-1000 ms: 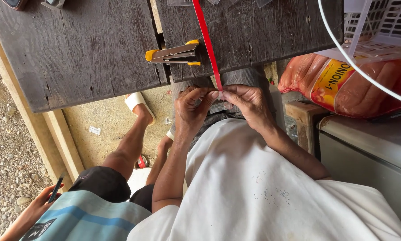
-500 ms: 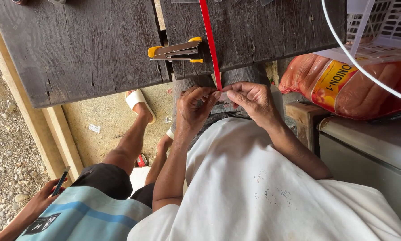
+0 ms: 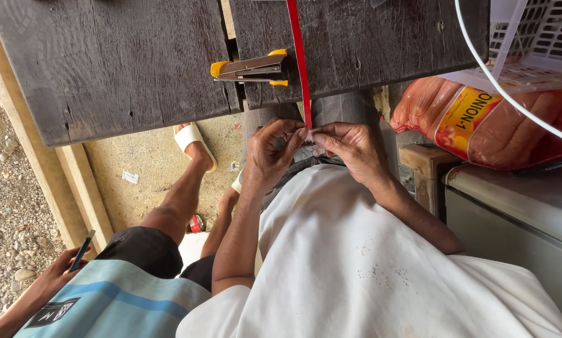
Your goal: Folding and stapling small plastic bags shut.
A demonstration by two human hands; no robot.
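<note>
Dark wooden bench [image 3: 124,62] fills the upper frame; a stapler [image 3: 251,67] lies at its edge, upper centre. Below, left hand [image 3: 269,155] and right hand [image 3: 351,147] each pinch the red strip's [image 3: 300,62] lower end.

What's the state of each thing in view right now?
left hand: fingers pinched on the strip's lower end
right hand: fingertips pinching the same end
red strip: runs straight across the table, end held by both hands
stapler: lying on the table, untouched, jaws slightly apart
dark wooden table: two planks, gap between
onion sack: full, lying on its side
white basket: resting above the sack
</note>
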